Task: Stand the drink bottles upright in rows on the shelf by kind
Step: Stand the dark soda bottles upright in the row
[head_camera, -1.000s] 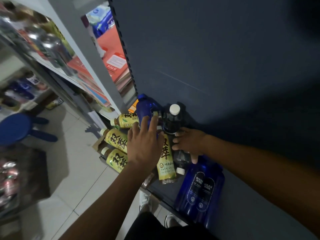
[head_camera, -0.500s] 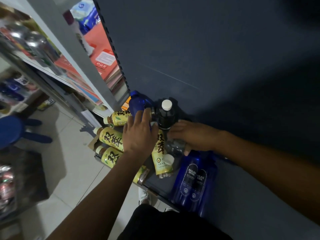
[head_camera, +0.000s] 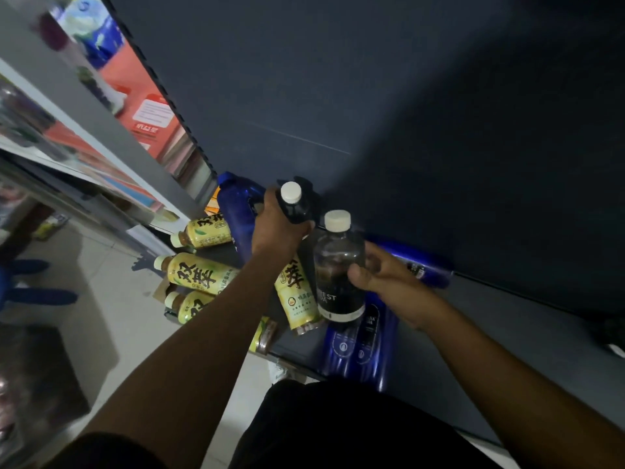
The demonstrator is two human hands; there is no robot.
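— Where are the hands just now?
— Both down at the shelf (head_camera: 490, 333). The left hand (head_camera: 280, 231) has its fingers (head_camera: 301, 231) wrapped round a dark bottle (head_camera: 297, 211); the white cap pokes out just above them.
— And the other?
— The right hand (head_camera: 392, 282) holds a second dark bottle (head_camera: 338, 265) with a cream cap, thumb across the front, fingers curled behind. It is roughly upright, just right of the left fingers. Whether its base sits on the shelf, I cannot tell.
— What about the rest?
— Yellow tea bottles (head_camera: 199, 272) lie on their sides to the left of the left fingers and below them; one tea bottle (head_camera: 297, 296) lies under that wrist, between the two hands. A blue bottle (head_camera: 238, 211) looks to be standing just beside the left fingers, on their left. Two more blue bottles (head_camera: 358, 346) lie flat below the right fingers, and another (head_camera: 422, 265) lies just behind them.
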